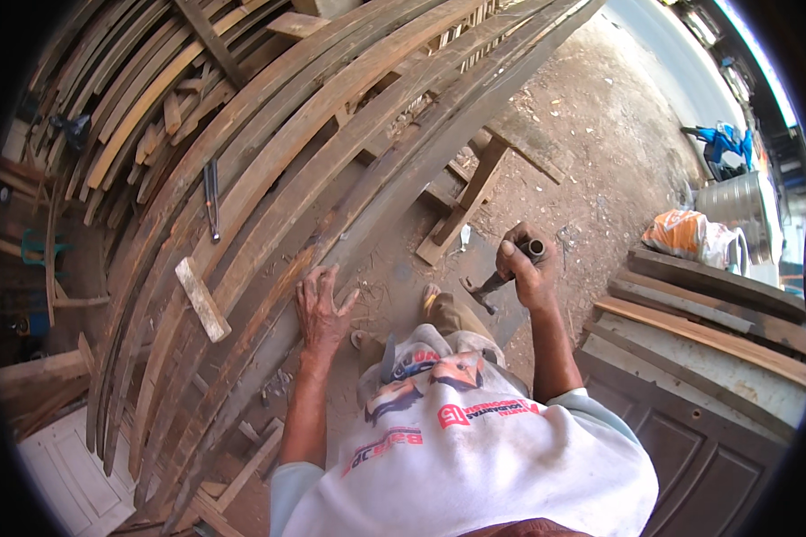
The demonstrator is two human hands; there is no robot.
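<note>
My left hand (321, 307) rests on the edge of the nearest long wooden plank (367, 199), its fingers spread and gripping nothing. Raised off to the right, my right hand (527, 261) is closed round the handle of a claw hammer (484, 288), whose metal head hangs toward my legs. A pair of long-handled pincers (211, 201) lies across the planks beyond my left hand. Nearer on the same planks sits a short, pale, worn wood block (202, 300).
More planks and offcuts (143, 98) are piled at the far left. A wooden trestle (466, 201) stands on the dirt floor. At right are stacked boards (707, 336), a brown panelled door (690, 465), an orange-and-white sack (690, 234) and a metal drum (734, 210).
</note>
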